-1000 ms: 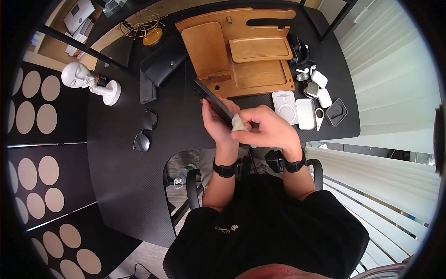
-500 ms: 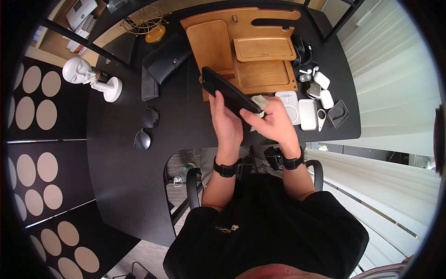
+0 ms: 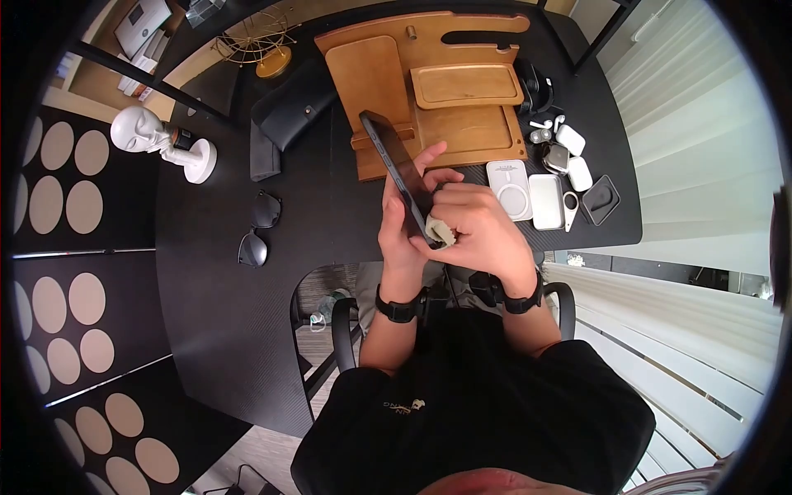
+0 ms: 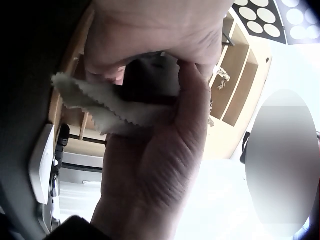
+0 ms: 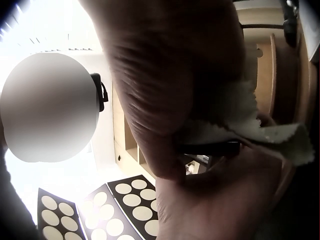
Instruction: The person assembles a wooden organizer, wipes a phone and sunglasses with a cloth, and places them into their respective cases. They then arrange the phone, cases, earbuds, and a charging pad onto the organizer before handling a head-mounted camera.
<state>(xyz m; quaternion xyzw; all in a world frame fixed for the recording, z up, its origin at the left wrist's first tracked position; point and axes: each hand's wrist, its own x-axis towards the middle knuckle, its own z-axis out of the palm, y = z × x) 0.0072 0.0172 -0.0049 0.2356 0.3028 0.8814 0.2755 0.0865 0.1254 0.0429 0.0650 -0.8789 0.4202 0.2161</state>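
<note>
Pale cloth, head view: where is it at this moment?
In the head view, the pale cloth is in the right hand, at the near end of the dark phone that the left hand holds.

Left hand (image 3: 402, 241) grips dark phone (image 3: 402, 161), tilted above black desk (image 3: 223, 305); right hand (image 3: 487, 229) holds pale cloth (image 3: 441, 232) at phone's near end. Wooden organiser (image 3: 474, 130) beyond; sunglasses (image 3: 266, 209) on desk to the left, white charger (image 3: 509, 188) beside white tray (image 3: 546, 203) to the right

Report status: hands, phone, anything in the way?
Left hand gripping dark phone. Right hand pinching pale cloth at phone's lower end. Wooden stand beyond, on desk; no obstruction seen.
</note>
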